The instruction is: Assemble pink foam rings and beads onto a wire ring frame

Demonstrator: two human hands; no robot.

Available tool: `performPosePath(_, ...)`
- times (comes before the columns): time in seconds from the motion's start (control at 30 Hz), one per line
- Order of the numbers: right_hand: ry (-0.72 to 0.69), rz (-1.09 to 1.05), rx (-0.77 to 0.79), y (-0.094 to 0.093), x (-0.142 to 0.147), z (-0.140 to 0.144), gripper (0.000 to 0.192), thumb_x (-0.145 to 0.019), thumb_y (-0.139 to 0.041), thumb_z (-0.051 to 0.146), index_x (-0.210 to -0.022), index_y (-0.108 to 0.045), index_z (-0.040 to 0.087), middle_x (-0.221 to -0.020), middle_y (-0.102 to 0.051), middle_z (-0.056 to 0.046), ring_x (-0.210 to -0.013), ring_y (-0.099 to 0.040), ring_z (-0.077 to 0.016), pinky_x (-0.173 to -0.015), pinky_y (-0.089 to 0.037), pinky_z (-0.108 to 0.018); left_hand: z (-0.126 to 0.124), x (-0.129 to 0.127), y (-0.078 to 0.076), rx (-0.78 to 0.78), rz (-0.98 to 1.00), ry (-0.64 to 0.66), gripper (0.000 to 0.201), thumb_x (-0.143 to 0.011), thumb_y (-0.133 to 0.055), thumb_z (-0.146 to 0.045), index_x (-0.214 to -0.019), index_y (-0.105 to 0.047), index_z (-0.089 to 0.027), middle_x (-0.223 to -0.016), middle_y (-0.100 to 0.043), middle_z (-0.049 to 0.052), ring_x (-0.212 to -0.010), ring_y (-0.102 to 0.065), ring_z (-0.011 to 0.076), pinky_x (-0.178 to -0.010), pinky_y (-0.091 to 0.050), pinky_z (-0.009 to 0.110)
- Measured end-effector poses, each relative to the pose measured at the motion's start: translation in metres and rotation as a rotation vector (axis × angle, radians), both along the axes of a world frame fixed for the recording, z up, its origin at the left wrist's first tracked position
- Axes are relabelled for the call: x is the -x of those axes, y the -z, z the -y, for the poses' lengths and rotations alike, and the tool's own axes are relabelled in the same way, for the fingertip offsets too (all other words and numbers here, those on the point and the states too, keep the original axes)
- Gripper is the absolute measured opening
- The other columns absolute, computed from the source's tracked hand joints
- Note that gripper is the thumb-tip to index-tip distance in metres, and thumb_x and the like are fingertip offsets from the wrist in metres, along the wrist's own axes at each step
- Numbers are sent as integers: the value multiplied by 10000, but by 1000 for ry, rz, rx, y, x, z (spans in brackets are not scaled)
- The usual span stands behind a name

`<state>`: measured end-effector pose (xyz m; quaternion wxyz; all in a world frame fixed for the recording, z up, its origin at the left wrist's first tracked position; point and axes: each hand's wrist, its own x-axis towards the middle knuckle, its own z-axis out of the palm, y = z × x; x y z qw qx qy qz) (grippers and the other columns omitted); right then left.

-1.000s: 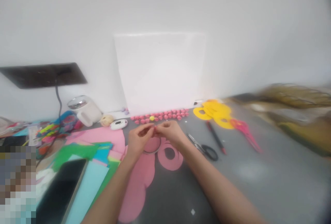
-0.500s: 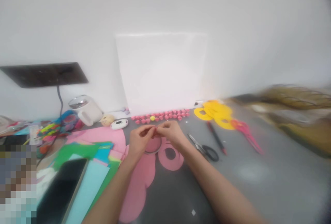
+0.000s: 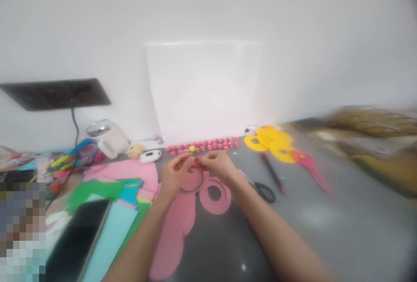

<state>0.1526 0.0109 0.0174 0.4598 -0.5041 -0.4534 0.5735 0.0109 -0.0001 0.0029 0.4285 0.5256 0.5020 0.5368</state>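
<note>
Both hands meet over the grey table (image 3: 325, 225), fingertips pinched together on a small pink roll (image 3: 196, 160) held between them. The left hand (image 3: 174, 175) comes in from the lower left, thumb and forefinger closed on the roll's left side; the right hand (image 3: 219, 165) reaches in from the lower right, its fingers bent down and nipping the roll's right side. Both forearms run up from the bottom edge and converge on that one spot. The roll is tiny and blurred; its round end seems to face the person, but its long axis cannot be made out with any certainty. It hangs in the air just above a pink paper ring (image 3: 215, 194) lying flat on the table. Beyond the hands a row of small pink pieces (image 3: 208, 145) lines the foot of a white board (image 3: 203, 91). To the right lie black scissors (image 3: 260, 188), and farther off, yellow paper rings (image 3: 272, 142).
</note>
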Motion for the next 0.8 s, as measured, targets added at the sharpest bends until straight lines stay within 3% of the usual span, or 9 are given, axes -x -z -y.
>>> performPosePath(0.2,-40,102,-171,13,-4,-4,72,-589,-579,153,-524,-608,137,-521,-642,-28,-583,-624,-162,-600,-492,-263,2,0,-2,-28,-80,-8,203,-626,-723,-311,-782,-728,-181,-761,-724,55,-607,-644,180,-638,-546,299)
performPosePath(0.6,-63,141,-157,3,-4,0,80,-597,-572,151,-530,-612,129,-538,-650,-33,-590,-629,-163,-591,-492,-257,2,-1,-3,9,-25,28,273,-628,-725,-323,-843,-712,-155,-812,-723,72,-628,-646,177,-613,-545,287)
performPosePath(0.8,-86,135,-216,5,-4,0,86,-615,-571,154,-565,-634,121,-565,-660,-42,-606,-634,-162,-605,-501,-256,1,1,0,-1,-31,41,214,-642,-718,-316,-793,-724,-164,-739,-715,56,-599,-631,168,-629,-530,285)
